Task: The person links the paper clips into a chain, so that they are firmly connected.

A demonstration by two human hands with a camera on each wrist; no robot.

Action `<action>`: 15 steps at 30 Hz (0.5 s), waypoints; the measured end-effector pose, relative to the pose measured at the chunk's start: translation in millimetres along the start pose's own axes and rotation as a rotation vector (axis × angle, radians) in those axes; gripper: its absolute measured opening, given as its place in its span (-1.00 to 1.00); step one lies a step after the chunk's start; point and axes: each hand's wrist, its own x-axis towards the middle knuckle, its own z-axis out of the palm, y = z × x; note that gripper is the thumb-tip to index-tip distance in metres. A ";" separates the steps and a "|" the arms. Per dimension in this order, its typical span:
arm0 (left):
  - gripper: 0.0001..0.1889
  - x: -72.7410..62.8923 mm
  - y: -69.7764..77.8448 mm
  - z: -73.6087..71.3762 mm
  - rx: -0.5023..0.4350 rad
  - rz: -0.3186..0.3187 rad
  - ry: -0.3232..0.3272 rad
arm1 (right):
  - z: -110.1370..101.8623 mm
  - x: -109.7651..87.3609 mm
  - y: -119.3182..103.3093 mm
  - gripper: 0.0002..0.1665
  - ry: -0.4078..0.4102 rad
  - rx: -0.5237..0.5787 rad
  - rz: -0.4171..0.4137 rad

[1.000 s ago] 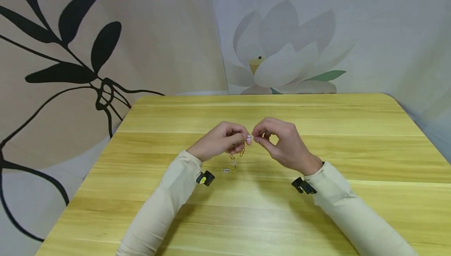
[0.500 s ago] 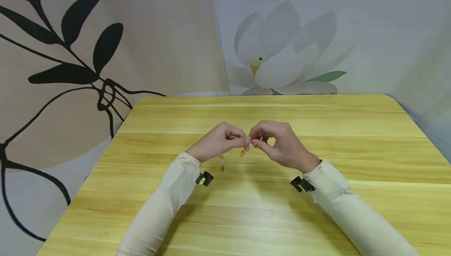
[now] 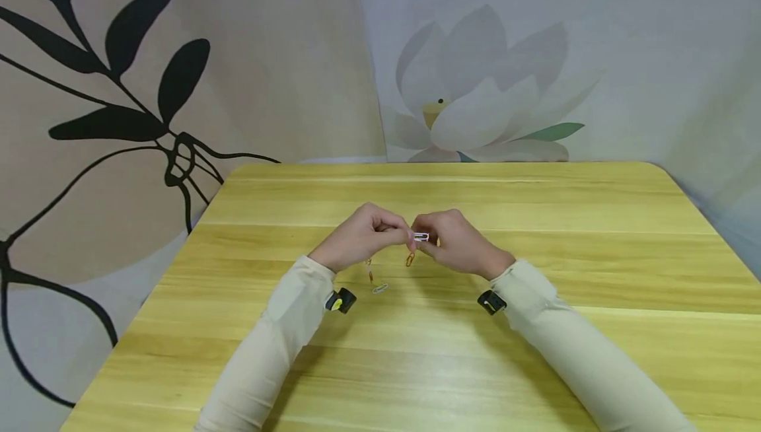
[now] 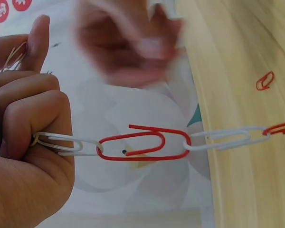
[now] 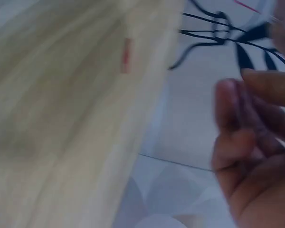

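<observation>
Between thumb and forefinger my left hand [image 3: 368,237] pinches a white paper clip [image 3: 421,237], which sticks out toward the right. The other left fingers curl round a chain of linked white and red paper clips. In the left wrist view a red paper clip [image 4: 145,147] links two white ones along the chain, which runs out of my grip. In the head view the chain's lower end, a white clip [image 3: 380,288], shows below the hand. My right hand [image 3: 454,242] is close by, fingers loosely bent; it is blurred in both wrist views, and nothing shows between its fingertips.
A loose red paper clip [image 3: 410,259] lies on the wooden table [image 3: 535,353], apart from the chain. Behind the table's far edge hangs a cloth [image 3: 642,75] printed with leaves and a flower.
My right hand has moved left and slightly down, and its fingers have come off the pinched clip. The white clip now shows plainly at the left fingertips. The dangling chain has swung left.
</observation>
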 end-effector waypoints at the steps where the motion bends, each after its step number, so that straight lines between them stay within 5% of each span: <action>1: -0.74 0.5 0.3 -0.1 -0.004 0.005 0.002 | 3.3 2.2 3.0 -0.89 -0.047 -0.049 0.014; 5: -0.74 1.7 0.5 -0.3 -0.014 0.011 0.015 | 15.0 7.6 12.2 -0.88 -0.190 -0.162 0.029; 11: -0.75 1.8 1.1 0.4 -0.035 0.017 0.020 | 24.6 15.0 14.3 -0.82 -0.190 -0.275 -0.007; 15: -0.75 1.9 0.1 1.0 -0.040 0.020 0.003 | 29.3 22.1 13.1 -0.88 -0.235 -0.300 0.077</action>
